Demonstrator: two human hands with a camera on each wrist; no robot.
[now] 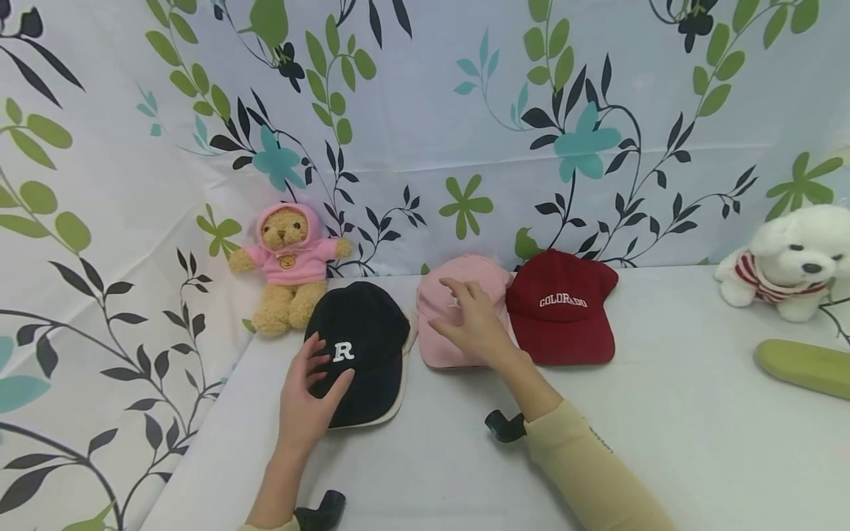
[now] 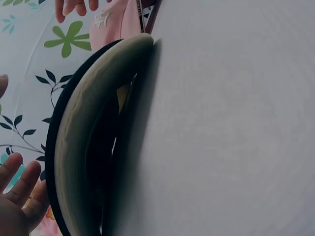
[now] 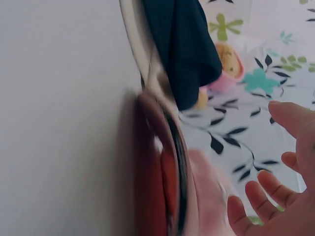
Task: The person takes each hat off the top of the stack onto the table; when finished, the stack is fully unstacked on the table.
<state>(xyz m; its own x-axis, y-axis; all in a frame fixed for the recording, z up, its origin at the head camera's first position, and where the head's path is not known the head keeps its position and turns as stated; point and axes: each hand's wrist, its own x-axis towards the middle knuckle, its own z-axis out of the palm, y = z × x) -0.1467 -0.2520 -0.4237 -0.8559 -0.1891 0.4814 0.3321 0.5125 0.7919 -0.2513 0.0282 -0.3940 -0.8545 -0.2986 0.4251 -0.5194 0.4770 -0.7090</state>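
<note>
Three baseball caps lie in a row near the middle of the head view, on a white table (image 1: pixel 664 442) against a leaf-patterned backdrop (image 1: pixel 425 96). The black cap (image 1: pixel 361 332), left of centre, has a white letter R on its front and a cream-edged brim pointing toward the viewer. Just beside it to the right is a pale pink cap (image 1: pixel 441 302), and touching that one's right side is a dark red cap (image 1: pixel 564 310) with white lettering that reads COLORADO.

The left hand (image 1: pixel 307 402) comes up from the lower edge of the frame, wrist straight, with fingers straight and slightly spread. Its fingertips rest on the black cap's front and brim, just left of the R, and grip nothing.

The right hand (image 1: pixel 470 324) reaches in from the lower right in a cream sleeve (image 1: pixel 591 472). It hovers over or lightly touches the crown of the pink cap, which one I cannot tell. Its fingers are relaxed, spread and gently bent, with nothing held.

In the right wrist view the fingers (image 3: pixel 268 194) appear open and apart beside the pink and red fabric.
</note>
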